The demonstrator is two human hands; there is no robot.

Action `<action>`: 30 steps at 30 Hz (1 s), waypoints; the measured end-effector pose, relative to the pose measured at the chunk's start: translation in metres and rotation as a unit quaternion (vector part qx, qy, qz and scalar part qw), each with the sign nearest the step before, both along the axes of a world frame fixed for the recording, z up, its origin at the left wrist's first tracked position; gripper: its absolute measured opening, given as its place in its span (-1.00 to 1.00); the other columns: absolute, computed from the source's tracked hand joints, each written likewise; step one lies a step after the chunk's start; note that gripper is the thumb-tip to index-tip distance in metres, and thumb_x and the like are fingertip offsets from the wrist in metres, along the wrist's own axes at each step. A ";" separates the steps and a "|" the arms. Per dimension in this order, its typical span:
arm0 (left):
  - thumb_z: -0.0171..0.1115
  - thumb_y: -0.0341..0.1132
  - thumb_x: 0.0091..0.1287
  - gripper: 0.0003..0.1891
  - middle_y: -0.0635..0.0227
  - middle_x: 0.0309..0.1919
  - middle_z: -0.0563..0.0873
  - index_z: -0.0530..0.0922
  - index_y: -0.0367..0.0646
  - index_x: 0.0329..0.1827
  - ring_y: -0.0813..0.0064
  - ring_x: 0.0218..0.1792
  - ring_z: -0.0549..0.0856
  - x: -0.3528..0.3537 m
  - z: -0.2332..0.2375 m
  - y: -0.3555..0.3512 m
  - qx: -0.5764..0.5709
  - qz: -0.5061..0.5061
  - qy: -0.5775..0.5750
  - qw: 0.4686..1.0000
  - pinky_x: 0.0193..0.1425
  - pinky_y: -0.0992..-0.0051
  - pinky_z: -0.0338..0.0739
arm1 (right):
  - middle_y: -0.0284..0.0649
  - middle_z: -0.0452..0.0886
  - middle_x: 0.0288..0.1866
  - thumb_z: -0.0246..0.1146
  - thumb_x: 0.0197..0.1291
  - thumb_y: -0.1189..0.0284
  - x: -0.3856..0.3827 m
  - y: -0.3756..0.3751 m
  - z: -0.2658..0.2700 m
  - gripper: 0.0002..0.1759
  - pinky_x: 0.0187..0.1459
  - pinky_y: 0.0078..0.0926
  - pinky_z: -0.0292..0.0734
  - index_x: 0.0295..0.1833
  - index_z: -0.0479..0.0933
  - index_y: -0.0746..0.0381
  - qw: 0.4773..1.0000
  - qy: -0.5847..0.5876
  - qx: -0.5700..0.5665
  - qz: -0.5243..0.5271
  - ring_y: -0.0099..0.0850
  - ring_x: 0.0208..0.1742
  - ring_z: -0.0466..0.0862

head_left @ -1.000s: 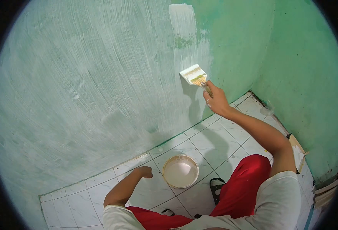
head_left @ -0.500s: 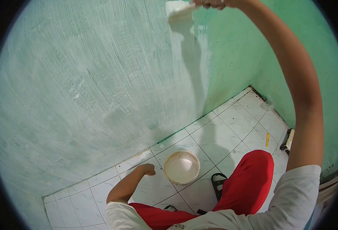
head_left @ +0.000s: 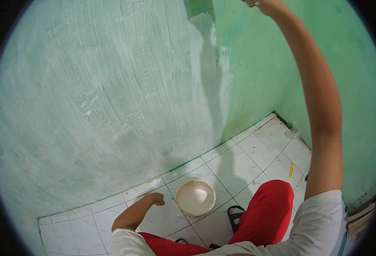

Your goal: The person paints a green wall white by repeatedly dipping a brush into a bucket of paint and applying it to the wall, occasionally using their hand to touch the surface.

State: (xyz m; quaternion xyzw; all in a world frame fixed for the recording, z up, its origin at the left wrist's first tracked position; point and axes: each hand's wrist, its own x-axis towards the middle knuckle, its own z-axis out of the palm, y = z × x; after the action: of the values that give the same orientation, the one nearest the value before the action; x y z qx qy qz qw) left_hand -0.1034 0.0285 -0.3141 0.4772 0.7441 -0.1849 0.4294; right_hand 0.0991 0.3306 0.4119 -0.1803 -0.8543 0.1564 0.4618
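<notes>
Two tones on wall (head_left: 111, 85): streaky white, green. Pail (head_left: 195, 184), 6 o'clock: white liquid (head_left: 195, 202). Left hand (head_left: 156, 199): fingers curled. Right hand (head_left: 259, 5), 1 o'clock: cropped, fingers indeterminable.

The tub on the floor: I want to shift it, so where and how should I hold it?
Probably by opposite sides of its rim, from above: the round tub stands upright and open-topped, holds pale liquid and shows no handle.

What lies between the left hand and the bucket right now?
In the head view, no object shows between the left hand and the bucket; just white floor tiles.
</notes>
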 end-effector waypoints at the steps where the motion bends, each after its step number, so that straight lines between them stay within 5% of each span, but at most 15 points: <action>1: 0.12 -0.10 0.32 -0.54 -0.12 -0.04 0.79 0.73 -0.36 -0.06 -0.05 0.03 0.76 0.002 0.006 0.003 -0.021 0.002 -0.009 1.000 0.11 0.09 0.63 | -0.17 0.58 -0.32 0.25 0.41 0.36 -0.017 0.021 -0.003 -0.66 -0.37 -0.42 0.42 0.14 0.61 0.37 0.993 0.051 0.101 -0.026 -0.46 -0.38 0.47; 4: 0.10 -0.11 0.32 -0.53 -0.12 -0.01 0.78 0.71 -0.38 -0.01 -0.06 0.04 0.76 0.001 0.001 0.009 -0.034 -0.021 -0.011 0.999 0.13 0.09 0.62 | -0.16 0.63 -0.28 0.25 0.39 0.37 -0.076 0.072 -0.040 -0.71 -0.32 -0.39 0.47 0.08 0.65 0.33 0.945 0.198 0.254 -0.062 -0.40 -0.37 0.50; 6: 0.06 -0.10 0.36 -0.49 -0.13 0.10 0.74 0.68 -0.39 0.08 -0.08 0.15 0.72 -0.007 -0.031 0.008 -0.023 -0.034 -0.002 0.999 0.24 0.10 0.58 | 0.04 0.74 -0.29 0.29 0.27 0.28 -0.079 0.054 -0.083 -0.67 -0.26 -0.14 0.60 0.01 0.68 0.29 0.974 0.169 0.145 0.045 -0.04 -0.33 0.74; 8: 0.06 -0.09 0.37 -0.48 -0.13 0.13 0.73 0.68 -0.39 0.11 -0.08 0.19 0.70 -0.012 -0.048 0.010 -0.020 -0.050 0.001 0.999 0.28 0.11 0.56 | 0.18 0.73 -0.16 0.29 0.30 0.27 -0.099 0.061 -0.126 -0.62 -0.05 -0.07 0.61 0.10 0.61 0.30 0.967 0.206 0.124 0.078 0.16 -0.14 0.74; 10: 0.05 -0.06 0.39 -0.44 -0.13 0.20 0.69 0.64 -0.38 0.20 -0.09 0.26 0.65 -0.011 -0.051 0.007 -0.004 -0.060 0.005 0.998 0.36 0.11 0.52 | 0.19 0.71 -0.20 0.27 0.30 0.35 -0.096 0.050 -0.163 -0.69 -0.11 -0.04 0.60 0.06 0.59 0.31 0.976 0.192 0.053 0.083 0.19 -0.18 0.73; 12: 0.05 -0.05 0.39 -0.43 -0.13 0.21 0.69 0.63 -0.37 0.22 -0.09 0.27 0.65 -0.008 -0.039 0.009 -0.025 -0.059 0.007 0.998 0.36 0.11 0.52 | 0.06 0.56 -0.47 0.24 0.36 0.36 -0.096 0.050 -0.199 -0.76 -0.35 -0.24 0.49 0.00 0.55 0.29 0.968 0.219 0.044 0.112 -0.20 -0.48 0.59; 21: 0.06 -0.06 0.40 -0.45 -0.11 0.20 0.70 0.63 -0.33 0.23 -0.05 0.25 0.66 0.004 0.005 0.009 -0.024 -0.040 0.017 0.999 0.33 0.12 0.54 | -0.05 0.52 -0.53 0.24 0.33 0.43 -0.028 0.055 -0.277 -0.74 -0.43 -0.28 0.38 0.05 0.50 0.33 0.993 0.010 -0.053 0.101 -0.33 -0.54 0.45; 22: 0.06 -0.06 0.39 -0.46 -0.10 0.19 0.70 0.64 -0.33 0.22 -0.05 0.25 0.67 0.006 0.009 0.010 -0.020 -0.042 0.018 0.999 0.33 0.12 0.54 | -0.05 0.52 -0.53 0.24 0.33 0.43 -0.019 0.056 -0.277 -0.74 -0.43 -0.28 0.38 0.05 0.50 0.33 0.994 0.010 -0.053 0.100 -0.33 -0.54 0.45; 24: 0.06 -0.07 0.39 -0.47 -0.10 0.18 0.71 0.65 -0.33 0.20 -0.05 0.24 0.67 0.008 0.017 0.011 -0.007 -0.039 0.027 0.999 0.32 0.12 0.55 | 0.18 0.70 -0.23 0.31 0.26 0.40 -0.003 0.057 -0.269 -0.71 -0.14 -0.11 0.56 0.05 0.59 0.31 0.992 -0.074 -0.089 0.050 0.06 -0.21 0.73; 27: 0.07 -0.08 0.37 -0.49 -0.11 0.16 0.72 0.67 -0.33 0.16 -0.05 0.23 0.68 0.010 0.019 0.010 0.008 -0.029 0.033 0.999 0.30 0.12 0.56 | 0.24 0.69 -0.13 0.36 0.23 0.37 0.007 0.080 -0.246 -0.73 -0.05 -0.10 0.57 -0.04 0.64 0.32 0.982 -0.176 -0.047 0.047 0.10 -0.10 0.72; 28: 0.07 -0.09 0.37 -0.49 -0.12 0.14 0.72 0.68 -0.33 0.14 -0.05 0.22 0.69 0.014 0.018 0.007 0.011 -0.022 0.030 0.999 0.30 0.12 0.57 | 0.13 0.72 -0.26 0.39 0.18 0.36 -0.001 0.104 -0.246 -0.76 -0.15 -0.15 0.59 -0.17 0.67 0.33 0.985 -0.146 0.046 0.074 -0.04 -0.25 0.73; 30: 0.08 -0.09 0.36 -0.49 -0.12 0.14 0.72 0.68 -0.33 0.14 -0.05 0.21 0.69 0.012 0.024 0.009 0.007 -0.027 0.028 0.999 0.29 0.12 0.57 | -0.26 0.52 -0.57 0.31 0.17 0.43 -0.005 0.099 -0.189 -0.84 -0.60 -0.42 0.31 -0.24 0.66 0.31 0.961 -0.247 -0.074 0.100 -0.52 -0.62 0.42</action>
State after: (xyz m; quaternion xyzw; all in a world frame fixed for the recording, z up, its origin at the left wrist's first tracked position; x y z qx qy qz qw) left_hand -0.0909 0.0370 -0.2901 0.4950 0.7439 -0.2047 0.3997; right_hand 0.0941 0.4295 0.2226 -0.1607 -0.9415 0.2148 0.2038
